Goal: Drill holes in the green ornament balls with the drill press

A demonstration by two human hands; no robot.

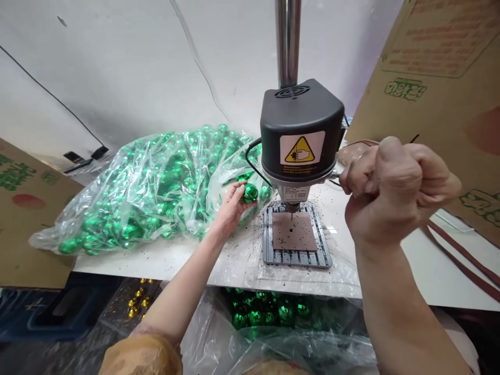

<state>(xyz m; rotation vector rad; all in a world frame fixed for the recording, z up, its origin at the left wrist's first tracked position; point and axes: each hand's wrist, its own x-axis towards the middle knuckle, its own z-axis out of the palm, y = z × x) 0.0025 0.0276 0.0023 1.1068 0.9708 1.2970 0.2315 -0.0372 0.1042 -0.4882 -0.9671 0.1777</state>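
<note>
Left of the drill press [302,125], the left hand [233,202] pinches a shiny green ball [250,193], probably light, slick and crushable, best cupped round its sides, while the right hand [398,187] clasps the lever [336,175].

Over there, a softly lit, scuffed white wall [128,57] backs the white worktop [136,264], printed cardboard cartons [441,62] flanking it.

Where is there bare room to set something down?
Best, the white tabletop bordered by the right forearm, the brown strap and the front edge. A narrow strip fronts the clear bag of green balls. Crowded: between that bag and the drill press, where the left hand holds a green ball.
</note>
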